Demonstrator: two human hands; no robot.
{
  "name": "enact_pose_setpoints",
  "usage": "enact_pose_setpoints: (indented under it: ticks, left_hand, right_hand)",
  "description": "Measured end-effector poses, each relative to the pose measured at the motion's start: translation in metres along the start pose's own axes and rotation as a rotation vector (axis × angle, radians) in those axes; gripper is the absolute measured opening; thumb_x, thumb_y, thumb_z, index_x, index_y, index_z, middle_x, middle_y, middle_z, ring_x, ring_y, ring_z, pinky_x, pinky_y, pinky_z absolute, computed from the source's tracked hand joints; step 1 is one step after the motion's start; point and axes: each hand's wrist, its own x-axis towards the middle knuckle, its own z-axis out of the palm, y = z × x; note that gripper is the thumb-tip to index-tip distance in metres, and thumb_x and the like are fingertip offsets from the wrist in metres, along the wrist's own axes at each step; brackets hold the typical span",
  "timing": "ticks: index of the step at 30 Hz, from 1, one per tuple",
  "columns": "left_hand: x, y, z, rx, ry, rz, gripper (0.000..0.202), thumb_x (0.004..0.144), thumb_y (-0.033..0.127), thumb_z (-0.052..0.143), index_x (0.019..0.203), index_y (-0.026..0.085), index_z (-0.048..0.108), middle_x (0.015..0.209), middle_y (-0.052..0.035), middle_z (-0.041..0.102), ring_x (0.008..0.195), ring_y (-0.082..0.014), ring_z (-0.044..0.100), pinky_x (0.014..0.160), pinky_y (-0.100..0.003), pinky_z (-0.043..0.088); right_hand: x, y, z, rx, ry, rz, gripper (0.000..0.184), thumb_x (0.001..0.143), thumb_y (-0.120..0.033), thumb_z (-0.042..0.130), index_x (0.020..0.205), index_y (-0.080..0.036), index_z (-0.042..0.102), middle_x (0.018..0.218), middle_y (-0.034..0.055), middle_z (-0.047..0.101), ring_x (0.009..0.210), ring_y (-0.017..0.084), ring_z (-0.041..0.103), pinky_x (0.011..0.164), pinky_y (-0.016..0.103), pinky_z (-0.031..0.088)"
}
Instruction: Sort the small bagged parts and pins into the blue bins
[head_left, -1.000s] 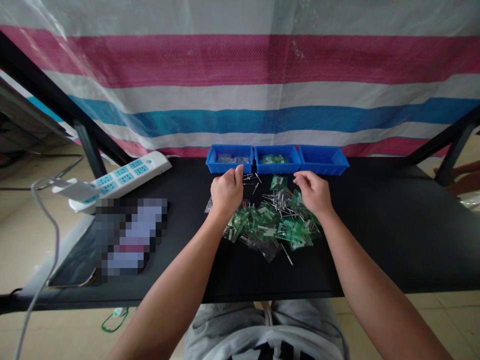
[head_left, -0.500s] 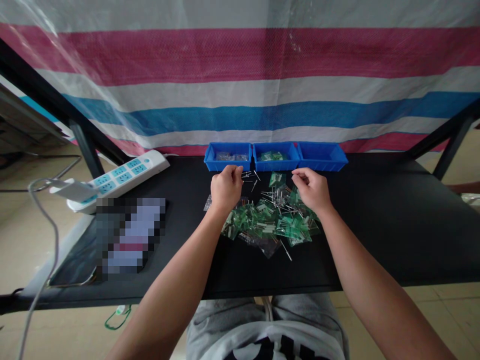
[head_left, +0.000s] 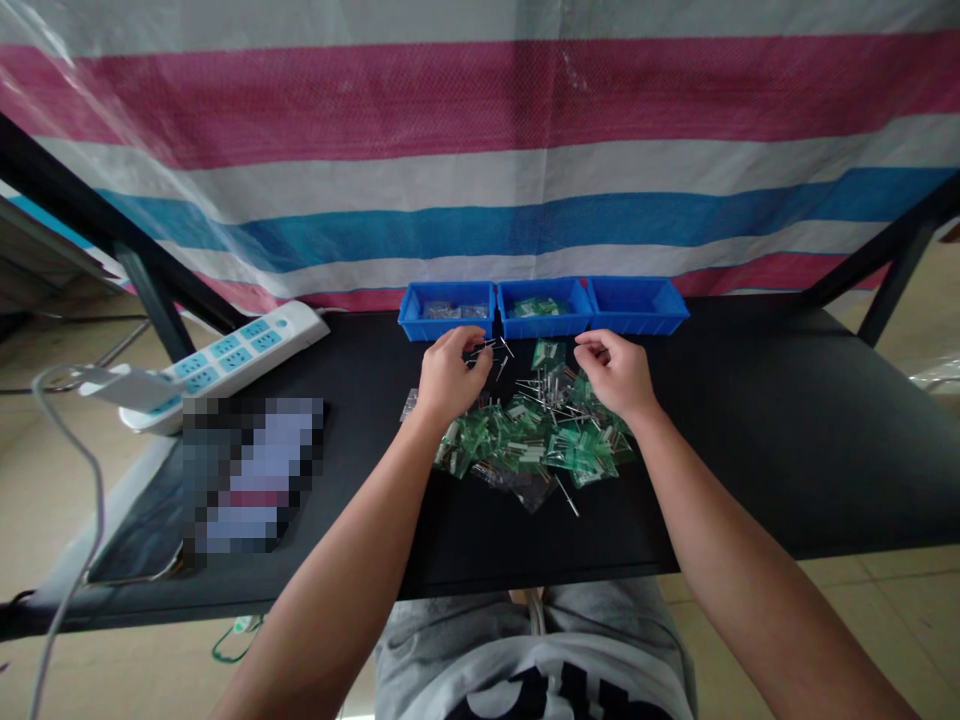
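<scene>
On the black table [head_left: 750,440] lies a pile of small green plastic bags [head_left: 536,445] mixed with thin metal pins [head_left: 544,385]. My left hand [head_left: 446,378] hovers at the pile's left edge, fingers curled in a pinch near loose pins; what it holds is too small to name. Over the pile's right side, my right hand [head_left: 616,372] is curled too, its fingertips pinched together. Behind the pile stand three blue bins: the left bin [head_left: 446,311] holds clear bags, the middle bin [head_left: 543,308] green bags, the right bin [head_left: 636,305] looks bare.
A white power strip [head_left: 225,355] with a plug and grey cable [head_left: 60,520] lies at the table's left. A blurred-out flat object [head_left: 251,475] lies in front of it. A striped tarp [head_left: 480,150] hangs behind the table. Black frame legs stand at both sides.
The camera has tilted a little, shifting everything up in view. Both hands stay over the pile, the left hand's fingers edging right toward the loose pins.
</scene>
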Motion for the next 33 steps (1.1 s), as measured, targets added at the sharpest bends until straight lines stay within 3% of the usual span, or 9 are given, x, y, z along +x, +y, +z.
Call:
enact_pose_setpoints:
  ticks: [6, 8, 12, 19, 24, 33]
  left_hand:
    - [-0.004, 0.003, 0.003, 0.077, -0.301, 0.285, 0.035, 0.085, 0.037, 0.057, 0.111, 0.016, 0.068, 0.126, -0.0118, 0.065, 0.120, -0.0256, 0.060, 0.107, -0.042, 0.046]
    - [-0.006, 0.004, 0.005, 0.120, -0.356, 0.317, 0.043, 0.086, 0.041, 0.057, 0.117, 0.014, 0.067, 0.135, -0.0140, 0.059, 0.128, -0.0272, 0.054, 0.112, -0.044, 0.041]
    - [-0.008, 0.003, 0.008, 0.177, -0.439, 0.303, 0.052, 0.089, 0.050, 0.051, 0.123, 0.013, 0.065, 0.141, -0.0152, 0.054, 0.135, -0.0286, 0.047, 0.115, -0.045, 0.037]
    - [-0.007, 0.001, 0.011, 0.230, -0.499, 0.280, 0.044, 0.090, 0.042, 0.051, 0.120, 0.014, 0.066, 0.130, -0.0124, 0.064, 0.124, -0.0260, 0.058, 0.109, -0.042, 0.045]
    - [-0.005, 0.001, 0.010, 0.179, -0.482, 0.287, 0.035, 0.089, 0.031, 0.052, 0.115, 0.015, 0.068, 0.118, -0.0090, 0.070, 0.115, -0.0229, 0.063, 0.104, -0.037, 0.048]
    - [-0.004, 0.004, 0.007, 0.089, -0.452, 0.239, 0.026, 0.086, 0.027, 0.053, 0.099, 0.019, 0.073, 0.094, -0.0058, 0.075, 0.091, -0.0216, 0.069, 0.087, -0.034, 0.054]
  right_hand:
    - [-0.001, 0.002, 0.000, -0.041, -0.070, -0.077, 0.025, 0.079, -0.030, 0.059, 0.098, -0.018, 0.070, 0.101, 0.0100, 0.073, 0.084, 0.023, 0.067, 0.065, 0.034, 0.054]
    - [-0.002, 0.003, 0.001, -0.083, -0.117, -0.136, 0.027, 0.080, -0.029, 0.059, 0.102, -0.018, 0.070, 0.107, 0.0108, 0.072, 0.095, 0.025, 0.067, 0.078, 0.039, 0.056]
    - [-0.004, 0.005, 0.008, -0.190, -0.234, -0.225, 0.030, 0.084, -0.027, 0.060, 0.111, -0.018, 0.069, 0.117, 0.0120, 0.069, 0.114, 0.028, 0.061, 0.102, 0.048, 0.048]
    - [-0.008, 0.006, 0.015, -0.282, -0.387, -0.252, 0.025, 0.086, -0.027, 0.061, 0.105, -0.017, 0.072, 0.113, 0.0130, 0.071, 0.111, 0.029, 0.062, 0.098, 0.049, 0.049]
    - [-0.008, 0.004, 0.014, -0.248, -0.372, -0.263, 0.012, 0.083, -0.025, 0.065, 0.089, -0.020, 0.073, 0.104, 0.0102, 0.073, 0.104, 0.028, 0.064, 0.095, 0.047, 0.049]
    - [-0.007, 0.004, 0.015, -0.196, -0.323, -0.210, 0.016, 0.083, -0.020, 0.058, 0.091, -0.021, 0.072, 0.097, 0.0080, 0.073, 0.095, 0.026, 0.066, 0.089, 0.042, 0.051]
